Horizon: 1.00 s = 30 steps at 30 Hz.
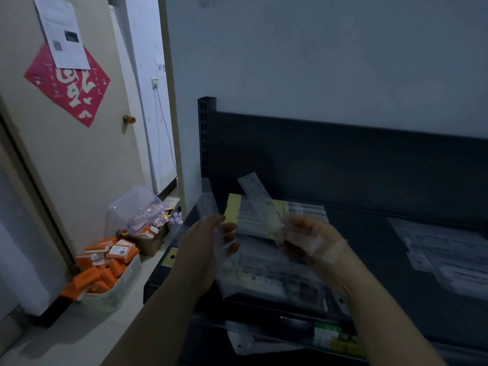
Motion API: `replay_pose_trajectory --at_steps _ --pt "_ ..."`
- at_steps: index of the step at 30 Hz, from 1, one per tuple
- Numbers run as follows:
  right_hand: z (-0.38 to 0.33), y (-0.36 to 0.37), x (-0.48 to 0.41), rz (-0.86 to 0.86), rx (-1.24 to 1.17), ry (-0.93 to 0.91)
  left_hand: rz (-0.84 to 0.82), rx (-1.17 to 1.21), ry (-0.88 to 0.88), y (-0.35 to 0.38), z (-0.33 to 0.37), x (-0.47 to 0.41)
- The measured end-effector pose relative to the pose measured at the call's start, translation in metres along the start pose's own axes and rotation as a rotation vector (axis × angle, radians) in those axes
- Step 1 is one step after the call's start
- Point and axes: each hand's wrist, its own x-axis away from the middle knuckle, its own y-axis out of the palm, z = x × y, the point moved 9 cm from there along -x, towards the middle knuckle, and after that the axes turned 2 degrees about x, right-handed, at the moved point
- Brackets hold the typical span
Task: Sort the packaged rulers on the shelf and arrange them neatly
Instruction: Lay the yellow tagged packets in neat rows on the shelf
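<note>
Two rulers point up, tops leaning left: left ruler (210, 202) gripped by left hand (203, 249), right ruler (254, 194) by right hand (306, 239).

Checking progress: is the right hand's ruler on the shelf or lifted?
Lifted: the right hand grips the packaged ruler, tilted, above the pile on the shelf.

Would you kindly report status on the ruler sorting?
Left hand grips one clear-packaged ruler, right hand grips second clear-packaged ruler. Loose pile of packaged rulers on dark metal shelf beneath. No obstruction seen.
</note>
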Motion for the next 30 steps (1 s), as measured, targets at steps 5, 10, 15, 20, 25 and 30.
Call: replay_pose_trajectory --at_steps 5,10,15,20,25,30 --pt "0.003 0.018 0.004 -0.074 -0.032 0.022 -0.117 -0.061 0.059 0.026 0.004 0.002" --pt "0.001 0.033 0.007 -0.132 0.126 -0.031 -0.236 -0.156 0.098 0.044 -0.006 0.011" --pt "0.015 0.036 0.008 -0.193 0.086 0.156 -0.128 -0.187 0.169 0.029 0.005 0.005" --pt "0.017 0.035 0.009 -0.235 0.204 0.156 -0.015 -0.220 0.255 0.017 0.015 0.000" --pt "0.000 0.013 0.002 -0.059 0.361 -0.033 -0.065 -0.118 0.128 0.014 0.004 -0.002" --pt "-0.031 -0.026 -0.005 0.005 0.186 -0.119 -0.128 0.088 -0.125 0.019 -0.005 -0.006"
